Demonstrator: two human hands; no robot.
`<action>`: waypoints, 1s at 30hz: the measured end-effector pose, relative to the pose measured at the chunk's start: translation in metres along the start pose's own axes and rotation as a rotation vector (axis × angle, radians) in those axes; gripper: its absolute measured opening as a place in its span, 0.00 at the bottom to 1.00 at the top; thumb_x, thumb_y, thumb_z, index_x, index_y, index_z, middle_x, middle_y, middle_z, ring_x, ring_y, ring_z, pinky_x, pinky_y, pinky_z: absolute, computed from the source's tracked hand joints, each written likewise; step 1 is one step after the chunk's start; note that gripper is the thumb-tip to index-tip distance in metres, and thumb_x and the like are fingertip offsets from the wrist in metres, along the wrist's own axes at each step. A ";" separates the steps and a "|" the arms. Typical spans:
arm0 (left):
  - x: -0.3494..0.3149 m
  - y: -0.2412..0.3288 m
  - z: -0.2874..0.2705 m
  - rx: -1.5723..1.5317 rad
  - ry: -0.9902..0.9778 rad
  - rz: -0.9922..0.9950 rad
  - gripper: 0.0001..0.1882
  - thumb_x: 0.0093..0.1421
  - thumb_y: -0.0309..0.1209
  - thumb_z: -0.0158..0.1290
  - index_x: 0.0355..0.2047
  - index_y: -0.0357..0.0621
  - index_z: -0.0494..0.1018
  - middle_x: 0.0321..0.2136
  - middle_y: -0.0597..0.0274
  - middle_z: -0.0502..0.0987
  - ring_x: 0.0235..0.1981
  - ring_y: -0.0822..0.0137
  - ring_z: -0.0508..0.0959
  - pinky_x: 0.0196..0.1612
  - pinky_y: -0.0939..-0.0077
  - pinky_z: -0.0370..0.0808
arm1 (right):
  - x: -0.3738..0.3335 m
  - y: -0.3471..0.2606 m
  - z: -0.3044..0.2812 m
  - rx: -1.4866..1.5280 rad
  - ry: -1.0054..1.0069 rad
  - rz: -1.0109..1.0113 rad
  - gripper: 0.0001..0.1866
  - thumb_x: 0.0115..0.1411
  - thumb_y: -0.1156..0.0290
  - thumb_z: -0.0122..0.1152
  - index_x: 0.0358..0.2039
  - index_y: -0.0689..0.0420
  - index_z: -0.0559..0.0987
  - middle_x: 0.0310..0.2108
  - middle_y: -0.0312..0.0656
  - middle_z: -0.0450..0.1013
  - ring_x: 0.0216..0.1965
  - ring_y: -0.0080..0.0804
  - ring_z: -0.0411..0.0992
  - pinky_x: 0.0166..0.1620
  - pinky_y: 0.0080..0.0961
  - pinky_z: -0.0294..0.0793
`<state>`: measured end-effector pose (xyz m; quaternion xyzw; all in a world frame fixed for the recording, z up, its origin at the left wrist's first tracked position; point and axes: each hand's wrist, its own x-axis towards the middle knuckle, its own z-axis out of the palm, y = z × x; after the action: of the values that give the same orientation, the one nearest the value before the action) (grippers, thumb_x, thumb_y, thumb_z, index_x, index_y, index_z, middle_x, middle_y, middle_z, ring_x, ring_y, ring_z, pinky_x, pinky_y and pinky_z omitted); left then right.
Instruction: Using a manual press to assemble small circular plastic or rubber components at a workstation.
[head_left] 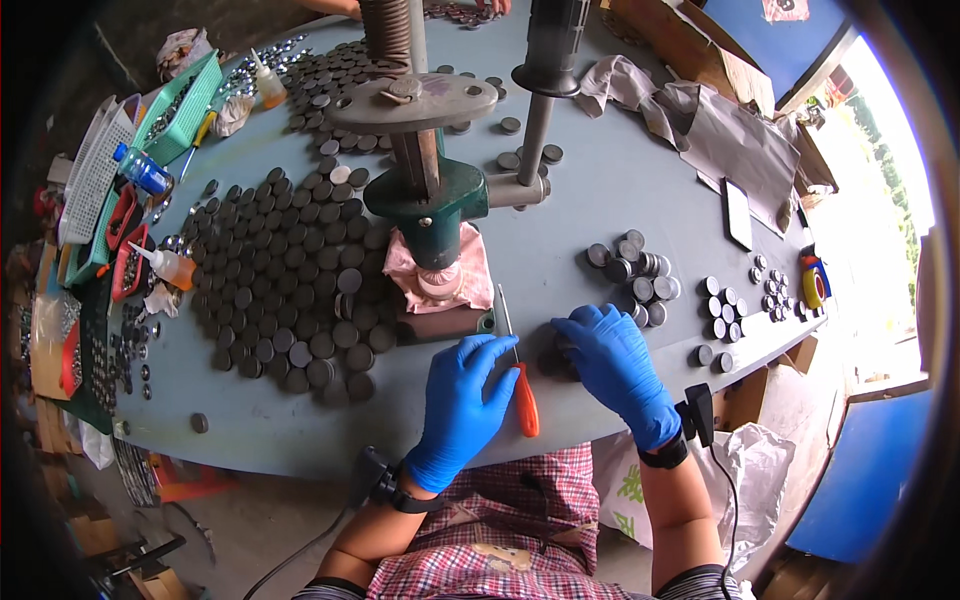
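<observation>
1. The left hand (pixel 456 405) is loosely curled, thumb parted from its fingers (pixel 488 352); I cannot tell whether they grip anything.
2. Just right of those fingers lies the screwdriver (pixel 527 402), its long axis running away from the person, tip far and leaning slightly left.
3. The right hand (pixel 622 378) bends its fingers over dark discs (pixel 551 364) on the counter (pixel 270 425); their hold is hidden.

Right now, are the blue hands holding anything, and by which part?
Can't tell: the right hand partly covers dark discs, hiding any grip; the left hand is near the orange-handled screwdriver.
</observation>
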<state>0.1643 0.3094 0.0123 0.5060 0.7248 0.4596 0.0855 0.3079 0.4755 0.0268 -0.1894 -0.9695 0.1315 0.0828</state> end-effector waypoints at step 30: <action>-0.010 0.063 -0.028 0.055 -0.015 0.209 0.25 0.49 0.28 0.64 0.49 0.47 0.73 0.40 0.60 0.74 0.40 0.55 0.74 0.45 0.63 0.68 | -0.059 -0.063 -0.016 1.658 0.033 0.323 0.22 0.65 0.67 0.60 0.56 0.63 0.72 0.50 0.38 0.74 0.52 0.25 0.69 0.59 0.27 0.64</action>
<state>0.1942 0.2890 0.0718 0.5843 0.6799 0.4421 0.0287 0.3439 0.3999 0.0537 -0.2056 -0.5188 0.8080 0.1891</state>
